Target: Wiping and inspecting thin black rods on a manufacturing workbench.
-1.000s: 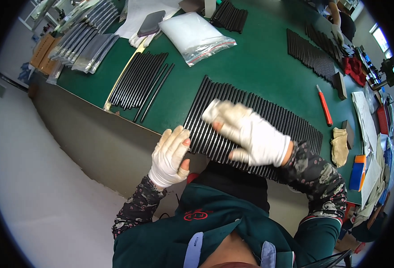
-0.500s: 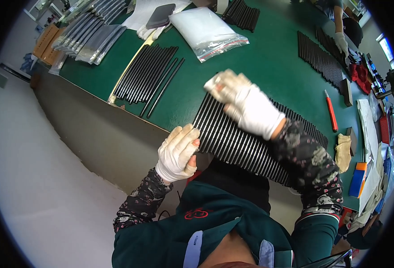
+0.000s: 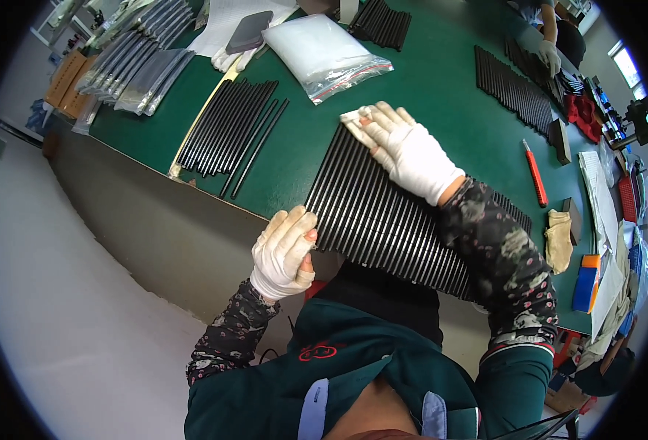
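A broad row of thin black rods (image 3: pixel 368 213) lies side by side at the table's near edge, in front of my body. My left hand (image 3: pixel 284 253), in a white glove with the thumb tip bare, is at the near end of the leftmost rods, its fingers stretched out. Across the far ends of the rods lies my right hand (image 3: pixel 408 154), gloved the same way, fingers extended and resting over the tips. No rod is gripped in either hand. The right forearm covers part of the row. Further left sits a smaller group of black rods (image 3: pixel 228 125), with two rods slightly apart.
Beyond the rods lie a clear bag of white material (image 3: pixel 324 55) and a dark phone-like slab (image 3: pixel 250 31). Bagged rods (image 3: pixel 148 77) are stacked far left. At right are a red cutter (image 3: pixel 534 172), a beige glove (image 3: pixel 559 242) and more rods (image 3: pixel 511 92) near another person's gloved hand (image 3: pixel 550 57).
My right hand, blurred before, now rests sharper and flatter on the rods' far ends. The left hand stays at the near ends. The whole view has shifted slightly.
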Demonstrator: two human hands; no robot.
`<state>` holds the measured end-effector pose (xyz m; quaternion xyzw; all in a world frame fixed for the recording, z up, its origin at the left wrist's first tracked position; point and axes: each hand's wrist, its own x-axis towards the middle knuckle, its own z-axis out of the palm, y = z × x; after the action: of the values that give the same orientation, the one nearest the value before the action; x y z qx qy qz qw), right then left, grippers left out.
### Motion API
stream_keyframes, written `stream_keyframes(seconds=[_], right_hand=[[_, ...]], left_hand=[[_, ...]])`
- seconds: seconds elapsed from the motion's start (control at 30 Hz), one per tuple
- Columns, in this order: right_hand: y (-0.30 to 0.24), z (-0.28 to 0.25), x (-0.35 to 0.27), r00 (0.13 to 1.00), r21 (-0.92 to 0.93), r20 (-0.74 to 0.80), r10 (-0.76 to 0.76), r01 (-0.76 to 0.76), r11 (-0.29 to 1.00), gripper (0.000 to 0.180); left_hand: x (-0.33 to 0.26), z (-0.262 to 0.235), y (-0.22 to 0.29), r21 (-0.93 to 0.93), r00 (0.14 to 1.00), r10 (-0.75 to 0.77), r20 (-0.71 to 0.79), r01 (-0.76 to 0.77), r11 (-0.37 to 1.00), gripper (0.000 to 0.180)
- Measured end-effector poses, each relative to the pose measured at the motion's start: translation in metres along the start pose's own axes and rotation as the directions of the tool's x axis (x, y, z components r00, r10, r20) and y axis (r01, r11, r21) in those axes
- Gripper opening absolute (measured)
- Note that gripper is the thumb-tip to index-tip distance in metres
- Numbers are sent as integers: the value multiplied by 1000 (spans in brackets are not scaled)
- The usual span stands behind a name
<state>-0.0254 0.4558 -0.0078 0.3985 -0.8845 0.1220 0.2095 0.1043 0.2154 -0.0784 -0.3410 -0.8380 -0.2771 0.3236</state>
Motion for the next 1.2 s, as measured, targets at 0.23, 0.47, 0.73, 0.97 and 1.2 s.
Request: stream_keyframes(seconds=[0.23, 0.47, 0.73, 0.97, 1.2], right_hand=[[-29, -10, -22, 982, 171, 77, -175, 160, 972, 38], [15, -18, -41, 998, 319, 44, 38, -50, 946, 45], [-67, -89, -109, 971, 597, 196, -136, -8, 803, 57], [-34, -87, -132, 989, 468, 145, 25, -91, 879, 46], [-25, -86, -142, 992, 262, 62, 109, -121, 957, 57]], left_hand=[[-8, -1, 1, 13, 1000, -19, -1, 19, 1000, 43], [-10, 1, 1, 18, 999, -31, 31, 31, 999, 41], [-1, -17, 0, 53, 999, -31, 20, 30, 998, 46], [56, -15, -32, 18, 994, -26, -102, 28, 999, 48], [65, 4, -50, -138, 990, -138, 42, 142, 980, 47]])
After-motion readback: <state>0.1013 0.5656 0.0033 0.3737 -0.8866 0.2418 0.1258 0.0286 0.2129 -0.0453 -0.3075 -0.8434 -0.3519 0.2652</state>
